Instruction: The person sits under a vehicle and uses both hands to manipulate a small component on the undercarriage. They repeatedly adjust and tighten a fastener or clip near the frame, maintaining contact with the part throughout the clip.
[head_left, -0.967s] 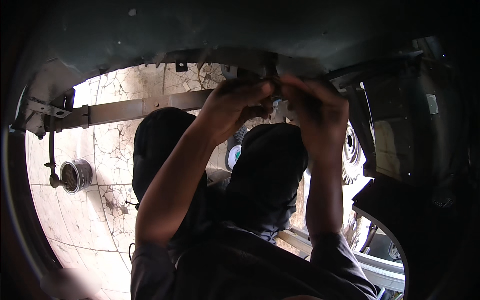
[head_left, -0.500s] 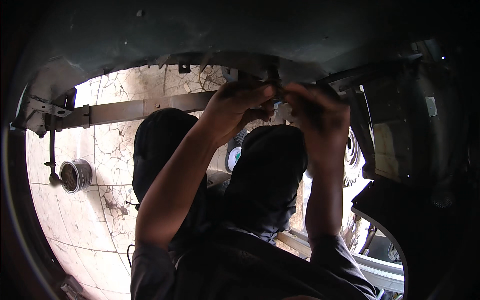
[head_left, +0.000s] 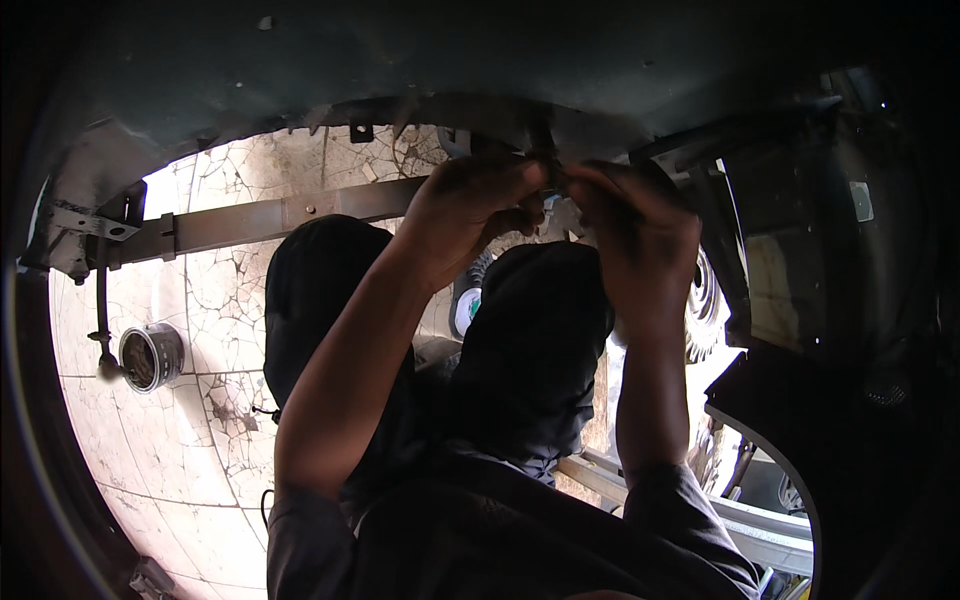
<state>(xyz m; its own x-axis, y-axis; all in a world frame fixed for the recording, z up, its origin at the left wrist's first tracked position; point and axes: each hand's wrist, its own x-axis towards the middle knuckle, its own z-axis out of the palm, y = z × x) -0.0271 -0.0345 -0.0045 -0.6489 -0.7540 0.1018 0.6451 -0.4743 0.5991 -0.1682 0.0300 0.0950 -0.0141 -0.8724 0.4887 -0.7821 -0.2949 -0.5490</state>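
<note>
Both my arms are raised under a large dark curved panel (head_left: 400, 60). A short dark upright part (head_left: 542, 138) comes down from its lower edge, in shadow, its kind unclear. On its left side my left hand (head_left: 475, 200) is closed, thumb and fingers pinched at the part's lower end. From the right my right hand (head_left: 640, 205) meets it there, thumb and forefinger pressed together. The two sets of fingertips almost touch. Whatever small piece is between them is hidden by the fingers and the dark.
A flat metal bar (head_left: 270, 218) crosses left of my knees, joined to a bracket (head_left: 95, 222). An open metal can (head_left: 152, 357) stands on the cracked tile floor (head_left: 150, 450). A toothed round metal part (head_left: 705, 305) shows beyond my right wrist; dark bodywork (head_left: 850, 280) encloses the right side.
The view has shifted slightly, so the panel and bar sit a little higher. My fingers have moved slightly at the same dark part, and both hands remain closed there.
</note>
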